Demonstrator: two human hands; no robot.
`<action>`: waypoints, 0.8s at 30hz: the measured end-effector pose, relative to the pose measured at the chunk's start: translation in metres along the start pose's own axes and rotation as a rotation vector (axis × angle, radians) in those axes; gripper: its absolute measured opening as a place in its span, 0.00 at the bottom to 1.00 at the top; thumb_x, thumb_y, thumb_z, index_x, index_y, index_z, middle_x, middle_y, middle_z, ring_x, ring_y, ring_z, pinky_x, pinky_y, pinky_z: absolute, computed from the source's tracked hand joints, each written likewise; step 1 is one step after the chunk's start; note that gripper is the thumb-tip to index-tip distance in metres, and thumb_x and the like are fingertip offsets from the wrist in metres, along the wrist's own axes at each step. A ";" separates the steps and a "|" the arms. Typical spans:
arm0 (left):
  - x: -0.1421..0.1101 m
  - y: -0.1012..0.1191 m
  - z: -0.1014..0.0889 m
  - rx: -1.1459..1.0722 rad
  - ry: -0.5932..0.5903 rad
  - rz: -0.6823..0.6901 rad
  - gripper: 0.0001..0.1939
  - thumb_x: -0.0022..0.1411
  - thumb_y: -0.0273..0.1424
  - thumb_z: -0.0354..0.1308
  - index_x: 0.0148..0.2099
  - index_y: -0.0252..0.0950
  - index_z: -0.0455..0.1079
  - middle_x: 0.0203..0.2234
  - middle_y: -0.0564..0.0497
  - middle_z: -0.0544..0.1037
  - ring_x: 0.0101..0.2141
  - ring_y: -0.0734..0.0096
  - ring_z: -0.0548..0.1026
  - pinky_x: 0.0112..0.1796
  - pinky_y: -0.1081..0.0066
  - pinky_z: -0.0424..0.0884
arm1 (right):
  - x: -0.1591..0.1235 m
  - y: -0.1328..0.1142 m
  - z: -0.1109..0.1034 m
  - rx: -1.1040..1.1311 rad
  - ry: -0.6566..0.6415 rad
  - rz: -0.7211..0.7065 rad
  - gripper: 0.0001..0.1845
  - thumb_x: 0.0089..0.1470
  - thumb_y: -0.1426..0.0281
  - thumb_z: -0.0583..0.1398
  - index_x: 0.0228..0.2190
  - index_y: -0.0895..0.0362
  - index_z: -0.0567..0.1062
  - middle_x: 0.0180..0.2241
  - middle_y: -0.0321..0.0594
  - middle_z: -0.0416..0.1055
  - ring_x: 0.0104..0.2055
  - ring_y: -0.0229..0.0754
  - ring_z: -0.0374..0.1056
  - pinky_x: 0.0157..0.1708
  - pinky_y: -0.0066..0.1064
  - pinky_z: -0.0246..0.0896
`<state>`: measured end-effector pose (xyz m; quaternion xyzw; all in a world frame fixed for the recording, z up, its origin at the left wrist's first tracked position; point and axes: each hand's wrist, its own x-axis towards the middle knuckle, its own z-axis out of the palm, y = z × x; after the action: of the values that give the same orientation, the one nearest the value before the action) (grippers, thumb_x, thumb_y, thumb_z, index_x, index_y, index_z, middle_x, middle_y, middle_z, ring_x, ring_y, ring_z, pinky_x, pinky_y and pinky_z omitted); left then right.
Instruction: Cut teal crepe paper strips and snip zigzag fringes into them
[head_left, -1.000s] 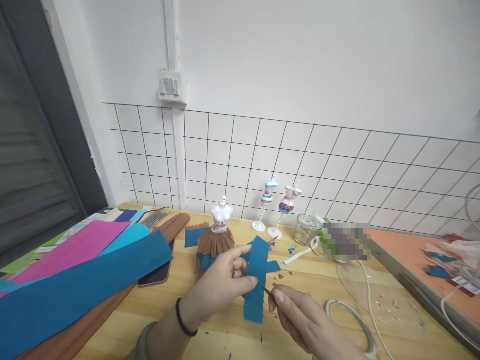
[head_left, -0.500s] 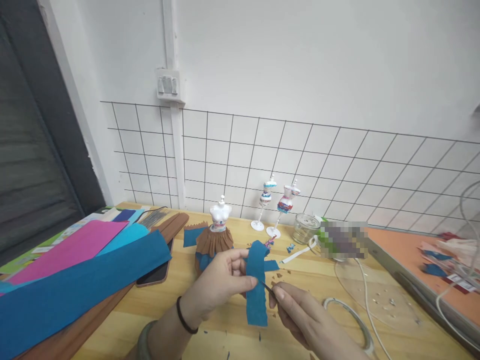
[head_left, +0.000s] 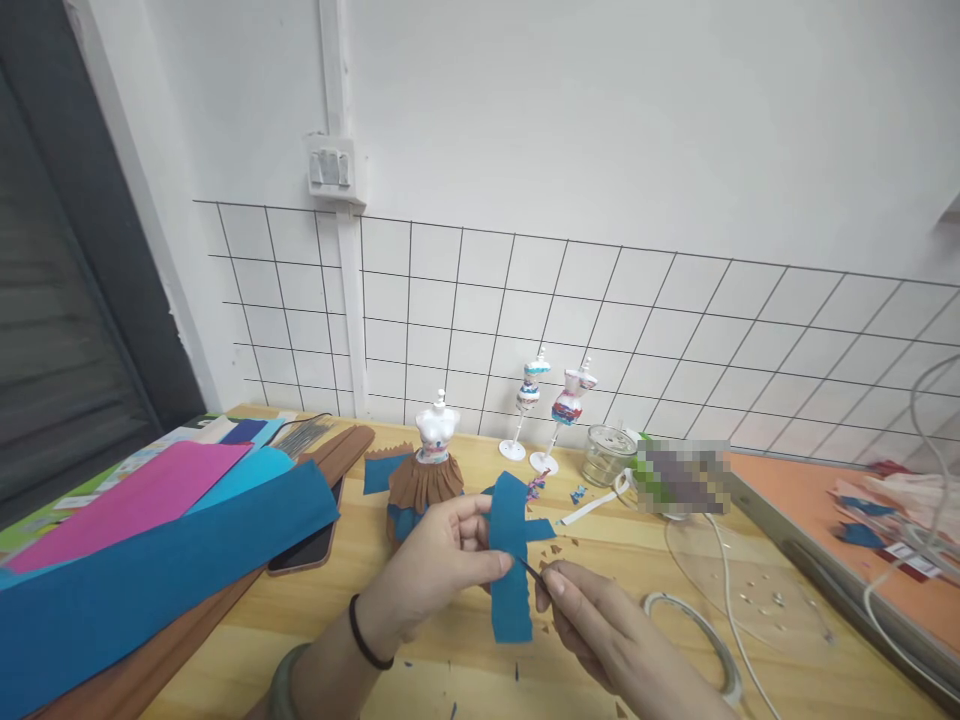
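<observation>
My left hand point(head_left: 457, 550) pinches a blue crepe-paper strip point(head_left: 510, 610) between thumb and fingers, holding it upright above the table. The strip's right edge looks slightly wavy. My right hand point(head_left: 600, 620) grips dark, slim tweezers point(head_left: 534, 574), whose tip touches the strip near its right edge beside my left thumb. Just behind my left hand stands a white mini dress form point(head_left: 437, 432) wearing a pleated brown skirt point(head_left: 426, 482) over a blue layer. Another blue piece point(head_left: 540, 529) shows behind the strip.
Blue crepe paper point(head_left: 172, 550) and pink paper point(head_left: 142, 490) lie left, over a phone point(head_left: 304, 552). Two small dress forms point(head_left: 512, 450) stand at the back, near a glass jar point(head_left: 606, 455). A tape roll point(head_left: 697, 630), a white cable point(head_left: 727, 570) and an orange mat point(head_left: 802, 510) lie right.
The strip's upper end has shifted slightly and stands a little straighter. Both hands keep their hold, with the tweezers still at the strip's edge. The view has shifted slightly.
</observation>
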<state>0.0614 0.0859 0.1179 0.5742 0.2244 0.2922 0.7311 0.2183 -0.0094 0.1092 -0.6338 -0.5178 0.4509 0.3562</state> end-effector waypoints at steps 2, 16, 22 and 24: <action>0.000 0.001 0.001 -0.004 -0.003 -0.007 0.19 0.45 0.28 0.64 0.42 0.31 0.69 0.31 0.47 0.76 0.32 0.69 0.72 0.32 0.72 0.68 | 0.000 -0.001 -0.001 -0.004 -0.022 -0.010 0.22 0.53 0.48 0.46 0.25 0.54 0.62 0.18 0.27 0.46 0.20 0.34 0.43 0.19 0.24 0.40; 0.001 0.000 0.004 -0.002 0.004 0.014 0.18 0.48 0.26 0.62 0.44 0.32 0.67 0.32 0.46 0.76 0.35 0.65 0.73 0.35 0.68 0.69 | 0.001 -0.001 -0.002 0.042 -0.032 -0.040 0.20 0.57 0.53 0.45 0.26 0.55 0.62 0.17 0.25 0.44 0.19 0.32 0.40 0.17 0.25 0.35; 0.001 -0.002 0.009 -0.060 0.039 0.001 0.21 0.46 0.27 0.63 0.45 0.31 0.66 0.32 0.44 0.76 0.34 0.63 0.74 0.35 0.65 0.69 | 0.001 0.000 -0.001 0.066 -0.011 -0.068 0.19 0.58 0.54 0.45 0.25 0.55 0.60 0.17 0.26 0.44 0.19 0.32 0.40 0.17 0.25 0.34; 0.002 -0.003 0.009 -0.082 0.040 0.001 0.22 0.46 0.27 0.63 0.46 0.31 0.65 0.33 0.44 0.76 0.34 0.62 0.74 0.35 0.65 0.69 | 0.001 0.001 0.000 0.088 -0.014 -0.074 0.19 0.57 0.54 0.46 0.24 0.55 0.60 0.18 0.26 0.43 0.20 0.32 0.40 0.17 0.25 0.34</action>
<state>0.0693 0.0803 0.1168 0.5381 0.2266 0.3130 0.7491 0.2189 -0.0086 0.1080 -0.5948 -0.5228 0.4643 0.3966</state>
